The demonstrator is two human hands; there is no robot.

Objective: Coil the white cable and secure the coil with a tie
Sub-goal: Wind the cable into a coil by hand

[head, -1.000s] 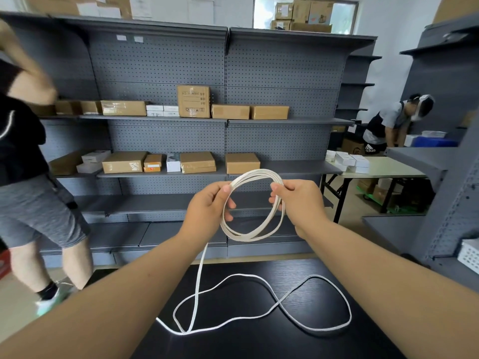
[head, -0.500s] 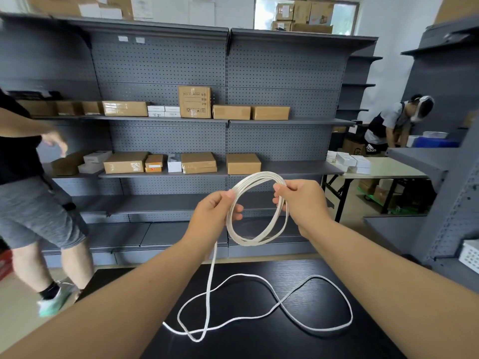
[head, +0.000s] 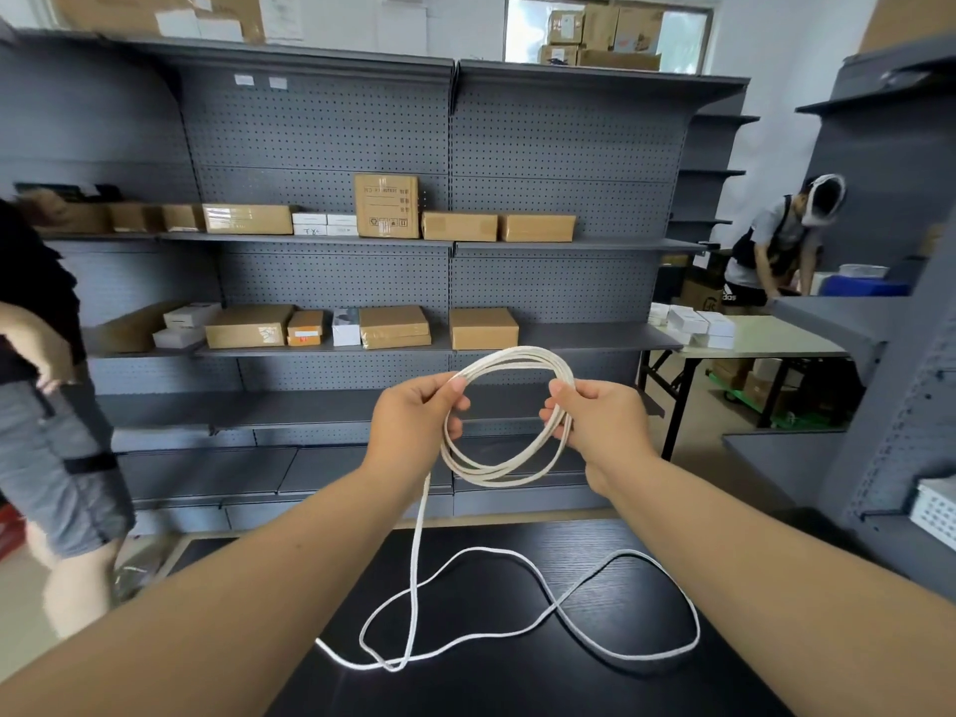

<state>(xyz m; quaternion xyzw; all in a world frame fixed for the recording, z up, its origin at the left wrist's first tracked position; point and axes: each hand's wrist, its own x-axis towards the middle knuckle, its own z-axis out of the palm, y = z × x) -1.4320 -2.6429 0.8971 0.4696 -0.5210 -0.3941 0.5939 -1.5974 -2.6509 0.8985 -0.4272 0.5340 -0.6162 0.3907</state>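
Both hands held the thin white flat cable [head: 509, 470] coiled above the black wood-grain table [head: 522, 680]. The left hand [head: 414, 426] pinched one side and the right hand [head: 602, 424] gripped the other, keeping loops aligned. Slack lay below, probably uncoiled.

Little can be read. Well beyond the right hand [head: 604, 426] and off to its right, a person's black shorts [head: 744, 296] carry the white word "adidas" under a logo. Above and to the left of the left hand [head: 414, 424], on the upper shelf, a small white box [head: 309, 230] bears handwritten letters that look like "TX". Just beside it, an upright cardboard box [head: 386, 205] shows printed lines and handling symbols, too small to read.
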